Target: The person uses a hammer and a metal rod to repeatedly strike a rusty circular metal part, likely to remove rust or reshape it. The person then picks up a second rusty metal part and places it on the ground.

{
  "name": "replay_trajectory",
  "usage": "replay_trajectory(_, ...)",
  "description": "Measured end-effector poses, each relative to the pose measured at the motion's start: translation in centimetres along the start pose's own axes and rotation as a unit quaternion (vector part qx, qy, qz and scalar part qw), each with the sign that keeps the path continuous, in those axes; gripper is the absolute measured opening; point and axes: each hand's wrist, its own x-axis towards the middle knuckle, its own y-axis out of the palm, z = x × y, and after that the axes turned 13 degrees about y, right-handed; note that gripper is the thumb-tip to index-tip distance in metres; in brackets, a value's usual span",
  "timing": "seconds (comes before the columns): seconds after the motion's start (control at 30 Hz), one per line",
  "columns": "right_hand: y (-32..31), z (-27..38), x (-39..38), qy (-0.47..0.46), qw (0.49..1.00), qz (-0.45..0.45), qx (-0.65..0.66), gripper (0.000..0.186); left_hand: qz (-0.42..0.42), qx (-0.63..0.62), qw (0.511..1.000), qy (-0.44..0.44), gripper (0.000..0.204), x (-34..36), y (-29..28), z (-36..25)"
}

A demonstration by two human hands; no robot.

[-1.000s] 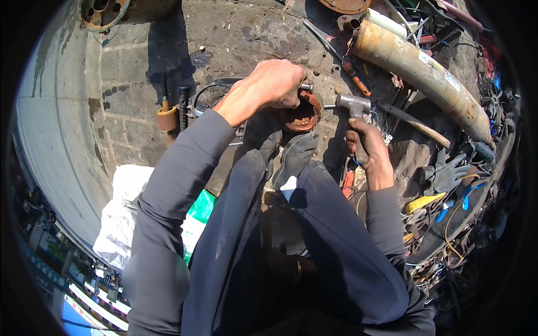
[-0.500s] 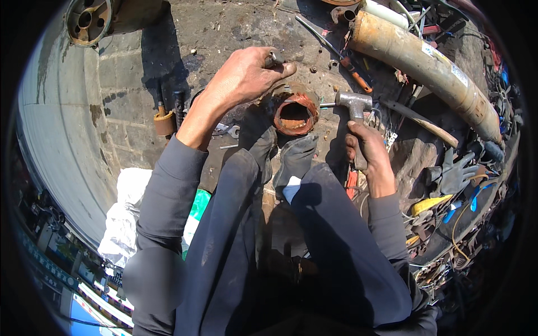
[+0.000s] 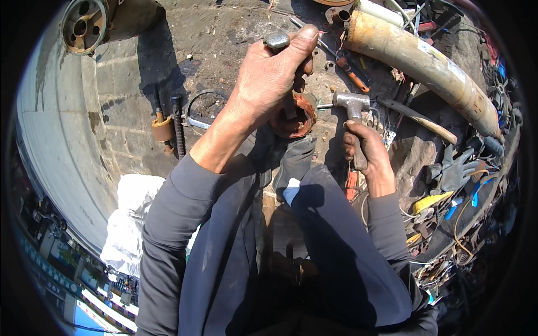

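Note:
My left hand (image 3: 266, 75) is closed around a steel chisel (image 3: 277, 41), its flattened head standing out above the fist. The chisel's lower end reaches down into a round part with torn copper windings (image 3: 306, 107), like a motor stator; whether the tip touches it I cannot tell. This part stands between my dark shoes (image 3: 297, 159), partly covered by my left hand. On the right, my right hand (image 3: 368, 147) grips the handle of a hammer (image 3: 352, 102). The steel hammer head is just right of the copper-wound part, apart from the chisel.
A long rusty pipe (image 3: 412, 59) lies at the upper right, near an orange-handled tool (image 3: 353, 74) and a wooden handle (image 3: 420, 120). Gloves (image 3: 455, 171) and scrap crowd the right side. At the left are a rotor (image 3: 163, 129), a cylindrical housing (image 3: 84, 25) and a white sack (image 3: 129, 224).
My left hand has risen and turned over the copper-wound part, bringing the chisel upright with its lower end at the opening. The right hand and hammer have hardly moved.

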Motion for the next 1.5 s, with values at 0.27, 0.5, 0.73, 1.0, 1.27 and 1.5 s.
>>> replay_trajectory(0.27, 0.2, 0.1, -0.2, 0.0, 1.0, 0.004, 0.001, 0.015, 0.012, 0.001, 0.999, -0.033, 0.051, -0.1, -0.2, 3.3)
replay_trajectory(0.5, 0.2, 0.1, -0.2, -0.002, 1.0, 0.005, 0.005, 0.015, 0.016, 0.027, 0.998, -0.048, 0.055, -0.3, -0.1, 4.7)
replay_trajectory(0.73, 0.1, 0.1, -0.1, -0.002, 1.0, 0.006, 0.005, 0.015, 0.016, 0.008, 0.997, -0.076, 0.055, -0.3, -0.1, 4.3)
replay_trajectory(1.0, 0.1, 0.0, 0.0, -0.002, 1.0, -0.007, -0.007, 0.02, 0.058, 0.065, 0.996, -0.027, 0.053, -0.2, -0.1, 5.1)
replay_trajectory(1.27, 0.6, 1.0, -0.6, 0.003, 0.999, -0.016, -0.037, 0.015, 0.043, 0.033, 0.998, 0.02, 0.052, -0.5, -0.5, 5.9)
replay_trajectory(1.5, 1.2, 1.2, -0.8, -0.007, 0.997, -0.042, -0.057, 0.017, 0.024, -0.106, 0.992, -0.059, 0.051, -0.7, -2.5, 5.8)
